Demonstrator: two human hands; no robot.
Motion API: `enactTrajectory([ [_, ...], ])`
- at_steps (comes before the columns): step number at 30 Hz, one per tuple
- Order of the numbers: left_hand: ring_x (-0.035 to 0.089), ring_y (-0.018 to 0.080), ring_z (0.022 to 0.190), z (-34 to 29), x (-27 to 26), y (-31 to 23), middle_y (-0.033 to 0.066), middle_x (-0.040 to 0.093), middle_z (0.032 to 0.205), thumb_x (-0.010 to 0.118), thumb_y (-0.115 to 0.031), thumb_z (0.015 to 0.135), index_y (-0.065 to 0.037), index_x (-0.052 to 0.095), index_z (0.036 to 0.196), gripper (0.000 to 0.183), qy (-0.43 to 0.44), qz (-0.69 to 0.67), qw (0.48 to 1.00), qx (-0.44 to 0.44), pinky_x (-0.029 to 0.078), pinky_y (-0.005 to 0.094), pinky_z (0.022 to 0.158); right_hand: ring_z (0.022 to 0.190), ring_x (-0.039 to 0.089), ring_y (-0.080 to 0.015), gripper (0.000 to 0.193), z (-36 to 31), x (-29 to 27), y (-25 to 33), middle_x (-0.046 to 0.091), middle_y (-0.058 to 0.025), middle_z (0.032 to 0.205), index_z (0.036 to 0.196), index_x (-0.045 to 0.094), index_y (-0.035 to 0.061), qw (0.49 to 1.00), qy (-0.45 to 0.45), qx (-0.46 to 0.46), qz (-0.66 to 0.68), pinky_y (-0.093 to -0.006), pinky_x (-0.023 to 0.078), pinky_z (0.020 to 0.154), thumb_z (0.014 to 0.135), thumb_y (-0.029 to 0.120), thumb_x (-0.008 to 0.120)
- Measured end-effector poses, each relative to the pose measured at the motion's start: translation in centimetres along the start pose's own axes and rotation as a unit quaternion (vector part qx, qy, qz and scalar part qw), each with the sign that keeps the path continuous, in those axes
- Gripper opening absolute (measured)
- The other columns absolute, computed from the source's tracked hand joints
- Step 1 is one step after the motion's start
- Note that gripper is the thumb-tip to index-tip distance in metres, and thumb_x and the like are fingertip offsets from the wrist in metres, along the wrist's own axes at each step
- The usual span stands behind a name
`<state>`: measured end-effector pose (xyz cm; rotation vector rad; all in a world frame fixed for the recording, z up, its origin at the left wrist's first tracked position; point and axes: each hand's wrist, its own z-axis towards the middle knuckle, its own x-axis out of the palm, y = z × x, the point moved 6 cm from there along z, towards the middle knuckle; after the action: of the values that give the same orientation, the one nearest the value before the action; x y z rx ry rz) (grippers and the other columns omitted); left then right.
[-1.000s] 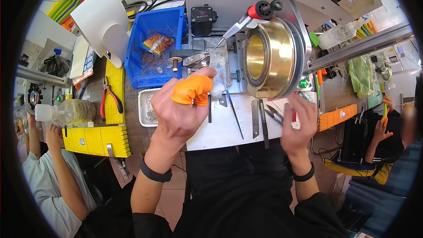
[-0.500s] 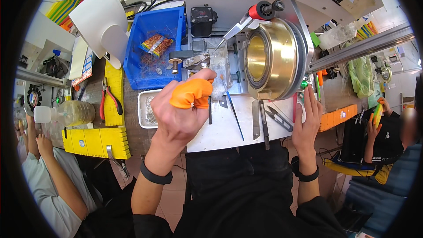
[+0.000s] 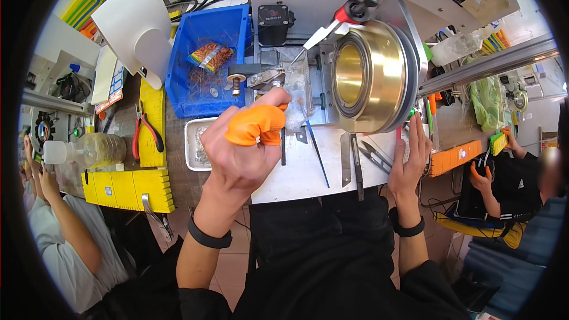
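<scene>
My left hand (image 3: 246, 142), with orange finger covers on it, is closed in front of a small metal clamp (image 3: 267, 77) on the machine bed. Whatever its fingers hold is hidden under them. My right hand (image 3: 409, 157) reaches up with fingers stretched out, fingertips at a green button (image 3: 412, 112) beside a large brass-coloured drum (image 3: 376, 77). Over the drum's upper left slants a metal arm with a red and black handle (image 3: 354, 12), blurred; its thin tip points down at the bed near the clamp.
A blue bin (image 3: 198, 92) holds wire scraps and an orange packet. Nearer lie a small white tray (image 3: 192, 145), a blue brush (image 3: 317, 154), a steel ruler (image 3: 345, 160) and thread snips (image 3: 376, 157). Red pliers (image 3: 144, 133) rest on yellow strips at left. Co-workers sit on both sides.
The red-handled arm has shifted slightly and is now blurred. My hands stay almost in place. The co-worker's hands at the right have moved apart.
</scene>
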<state>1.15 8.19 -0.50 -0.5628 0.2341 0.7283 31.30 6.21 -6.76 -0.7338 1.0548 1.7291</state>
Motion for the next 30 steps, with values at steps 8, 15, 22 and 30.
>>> enactTrajectory([
  [8, 0.049, 0.0157, 0.049, -0.1, 0.0, 0.0, 0.0014, 0.071, 0.088, 0.066, 0.012, 0.064, -0.005, 0.055, 0.075, 0.023, -0.028, 0.005, 0.999, 0.017, 0.038, 0.0245, 0.046, 0.124, 0.044, -0.0312, 0.05, -0.3, 0.2, -1.2, 0.045, -0.0171, 0.146, 0.141, 0.044, -0.0026, 0.999, -0.031, -0.008, 0.037, -0.0389, 0.029, 0.106, 0.092, 0.006, 0.048],
  [15, 0.047, 0.0166, 0.048, -0.1, -0.2, 0.1, 0.0044, 0.07, 0.087, 0.063, 0.013, 0.063, -0.005, 0.052, 0.073, 0.023, -0.003, -0.023, 1.0, -0.004, 0.039, 0.0237, 0.047, 0.128, 0.042, -0.0321, 0.05, -0.4, 0.0, -1.1, 0.044, -0.0195, 0.146, 0.142, 0.042, -0.0045, 0.997, -0.041, 0.002, 0.063, -0.0395, 0.028, 0.106, 0.094, 0.01, 0.046],
  [22, 0.054, 0.0177, 0.052, -0.4, -0.1, 0.4, 0.0095, 0.069, 0.084, 0.059, 0.016, 0.061, -0.004, 0.05, 0.072, 0.025, -0.028, -0.032, 0.999, -0.004, 0.045, 0.0236, 0.052, 0.126, 0.043, -0.0317, 0.05, -0.5, 0.2, -1.2, 0.044, -0.0192, 0.146, 0.142, 0.042, -0.0034, 0.997, -0.04, 0.017, 0.066, -0.0393, 0.028, 0.106, 0.095, 0.012, 0.045],
  [30, 0.065, 0.0195, 0.072, 0.6, -0.6, -0.6, 0.0183, 0.068, 0.089, 0.057, 0.019, 0.069, 0.001, 0.048, 0.08, 0.022, 0.023, -0.145, 0.987, -0.066, 0.052, 0.0235, 0.068, 0.125, 0.043, -0.0319, 0.049, -0.5, 0.2, -1.1, 0.045, -0.0191, 0.145, 0.141, 0.043, -0.0035, 0.998, -0.042, 0.005, 0.049, -0.0396, 0.029, 0.106, 0.096, 0.013, 0.046],
])
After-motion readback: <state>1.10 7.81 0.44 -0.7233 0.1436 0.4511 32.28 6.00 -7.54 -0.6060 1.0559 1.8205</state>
